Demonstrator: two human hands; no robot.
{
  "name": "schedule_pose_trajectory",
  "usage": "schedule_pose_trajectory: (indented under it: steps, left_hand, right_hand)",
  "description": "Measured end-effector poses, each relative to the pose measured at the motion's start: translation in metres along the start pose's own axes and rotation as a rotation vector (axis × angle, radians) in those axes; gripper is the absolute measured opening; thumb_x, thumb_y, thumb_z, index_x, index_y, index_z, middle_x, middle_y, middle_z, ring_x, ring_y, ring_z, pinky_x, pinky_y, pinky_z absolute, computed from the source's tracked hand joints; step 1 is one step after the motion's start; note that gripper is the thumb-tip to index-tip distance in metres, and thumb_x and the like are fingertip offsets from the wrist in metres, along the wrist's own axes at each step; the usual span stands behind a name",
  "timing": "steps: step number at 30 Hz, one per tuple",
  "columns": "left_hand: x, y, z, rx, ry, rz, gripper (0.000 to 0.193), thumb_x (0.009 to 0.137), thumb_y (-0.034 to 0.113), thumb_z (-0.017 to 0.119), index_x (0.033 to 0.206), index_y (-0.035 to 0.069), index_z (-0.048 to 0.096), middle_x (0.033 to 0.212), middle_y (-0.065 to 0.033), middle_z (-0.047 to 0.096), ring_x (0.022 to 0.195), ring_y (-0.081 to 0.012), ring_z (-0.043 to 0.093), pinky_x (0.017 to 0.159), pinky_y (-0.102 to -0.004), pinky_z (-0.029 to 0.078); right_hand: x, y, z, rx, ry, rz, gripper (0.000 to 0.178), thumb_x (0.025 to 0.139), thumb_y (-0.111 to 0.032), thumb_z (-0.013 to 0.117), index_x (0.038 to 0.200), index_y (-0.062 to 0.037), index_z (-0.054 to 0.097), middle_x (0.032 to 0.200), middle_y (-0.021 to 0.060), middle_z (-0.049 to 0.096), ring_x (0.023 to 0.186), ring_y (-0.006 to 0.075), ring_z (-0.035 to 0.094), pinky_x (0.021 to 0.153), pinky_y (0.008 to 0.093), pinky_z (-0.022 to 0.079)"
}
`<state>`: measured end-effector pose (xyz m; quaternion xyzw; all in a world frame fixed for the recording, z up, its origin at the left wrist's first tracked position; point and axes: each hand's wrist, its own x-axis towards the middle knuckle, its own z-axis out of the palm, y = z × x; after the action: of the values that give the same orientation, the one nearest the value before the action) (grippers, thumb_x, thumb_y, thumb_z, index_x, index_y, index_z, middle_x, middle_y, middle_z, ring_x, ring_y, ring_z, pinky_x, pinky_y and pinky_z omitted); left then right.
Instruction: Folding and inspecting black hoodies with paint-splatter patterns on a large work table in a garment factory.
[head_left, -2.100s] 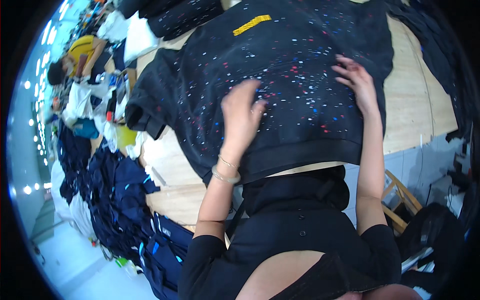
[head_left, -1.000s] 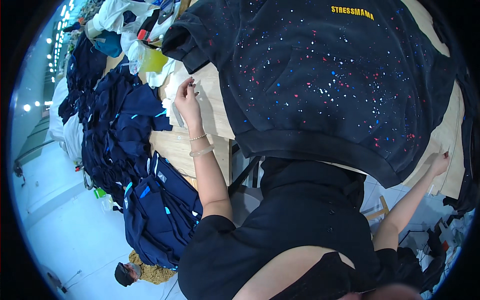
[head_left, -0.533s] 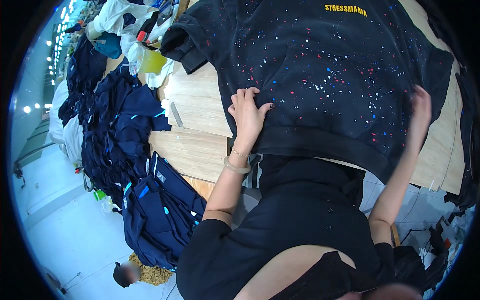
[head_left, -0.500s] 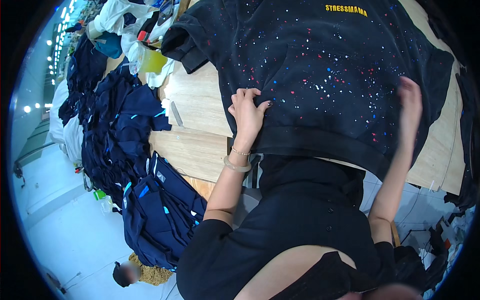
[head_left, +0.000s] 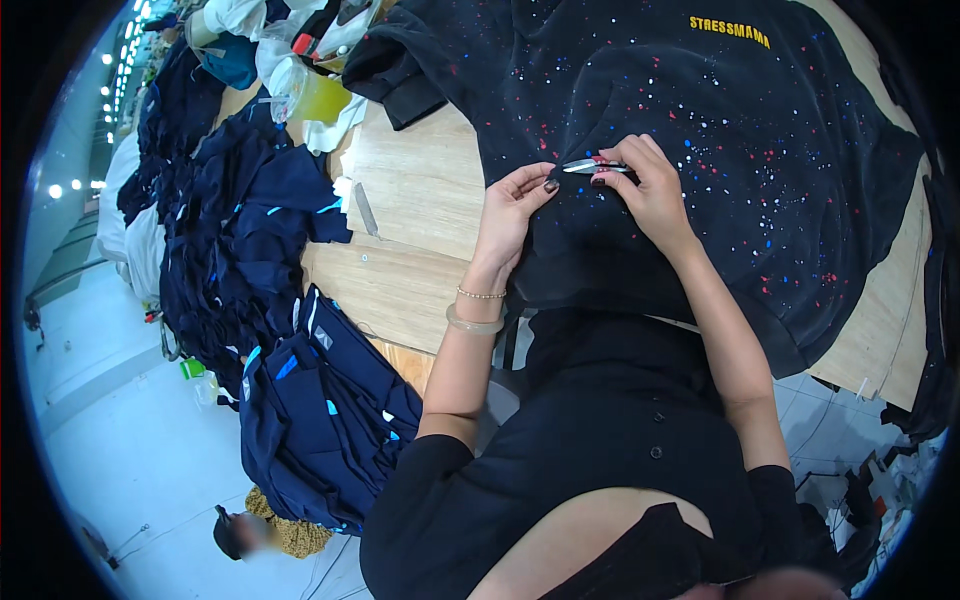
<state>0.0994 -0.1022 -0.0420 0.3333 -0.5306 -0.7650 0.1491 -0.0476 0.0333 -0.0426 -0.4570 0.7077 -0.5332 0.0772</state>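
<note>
A black sweatshirt [head_left: 740, 215] with white, red and blue paint specks and yellow lettering lies spread over the wooden table in front of me. My left hand [head_left: 510, 215] is closed at its left edge, thumb and forefinger pinching a bit of the cloth. In my right hand [head_left: 652, 195] is a small pair of metal thread snips [head_left: 580, 167], held between thumb and fingers. The blades point left and lie close to the pinched cloth. Whether they touch a thread is too small to tell.
Dark navy garments [head_left: 240, 215] are heaped left of the wooden table [head_left: 410, 190], with more folded ones [head_left: 320, 420] nearer me. A cup of yellow-green drink [head_left: 318, 100] stands at the far left beside white wrapping. A flat grey strip [head_left: 366, 210] lies on the wood. Someone [head_left: 270, 525] is at lower left.
My right hand has come left across the sweatshirt to my left hand, and the snips now show in it. My left hand has gone from resting on the cloth to pinching it.
</note>
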Motion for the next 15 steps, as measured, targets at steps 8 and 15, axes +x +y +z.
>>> schedule_pose_trajectory:
  steps: [8,15]
  left_hand:
    - [0.001,-0.0003,-0.0006,-0.285,-0.099,-0.117,0.024,0.088,-0.001,0.061,0.112,-0.005,0.06,0.098,-0.007,0.066,0.088,-0.0094,0.062,0.083,-0.0202,0.049]
    - [-0.0013,-0.0011,0.0005,-0.289,-0.088,-0.094,0.024,0.088,-0.001,0.062,0.111,-0.004,0.06,0.098,-0.0074,0.067,0.088,-0.0092,0.062,0.083,-0.0203,0.049]
  right_hand:
    - [0.006,-0.0047,0.0051,0.0,0.028,-0.077,0.019,0.072,-0.009,0.073,0.086,-0.0001,0.063,0.079,0.0069,0.058,0.075,0.0228,0.052,0.066,0.0324,0.044]
    - [0.0056,-0.006,-0.0019,-0.081,0.023,-0.103,0.019,0.072,-0.011,0.073,0.084,-0.0009,0.063,0.078,0.0053,0.058,0.073,0.0219,0.052,0.064,0.0324,0.044]
